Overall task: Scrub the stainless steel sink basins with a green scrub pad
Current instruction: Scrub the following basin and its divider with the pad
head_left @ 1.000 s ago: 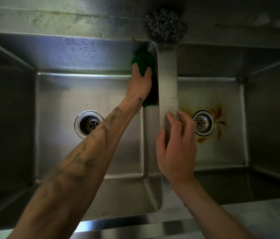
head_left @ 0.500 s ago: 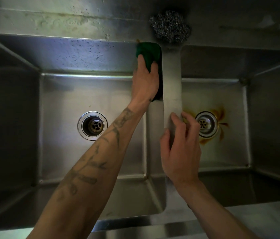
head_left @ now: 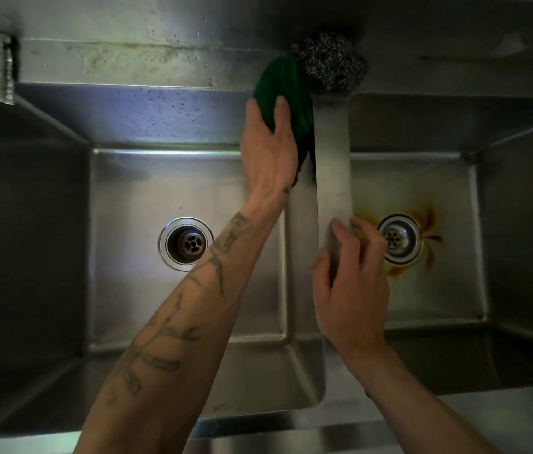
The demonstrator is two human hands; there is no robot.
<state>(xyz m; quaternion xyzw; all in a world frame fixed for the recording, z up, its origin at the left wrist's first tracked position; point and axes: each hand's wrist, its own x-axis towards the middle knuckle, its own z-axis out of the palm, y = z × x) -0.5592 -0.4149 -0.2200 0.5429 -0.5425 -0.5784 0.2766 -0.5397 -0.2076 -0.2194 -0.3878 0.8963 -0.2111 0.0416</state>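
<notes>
Left hand (head_left: 268, 149) grips the green scrub pad (head_left: 280, 83), which has travelled up the right wall of the left basin (head_left: 121, 198) to the far rim, beside the steel wool scourer (head_left: 330, 60). Right hand (head_left: 350, 286), fingers loosely bent and holding nothing, braces on the divider (head_left: 332, 142). The rust-stained right basin (head_left: 422, 306) is judged outstanding.

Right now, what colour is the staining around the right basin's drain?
Rusty orange-brown stain, streaking outward from the drain; head view shows it.

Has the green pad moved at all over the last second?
Yes. The left hand has slid the green pad up the basin corner toward the steel wool ball; its top now sits beside it.
</notes>
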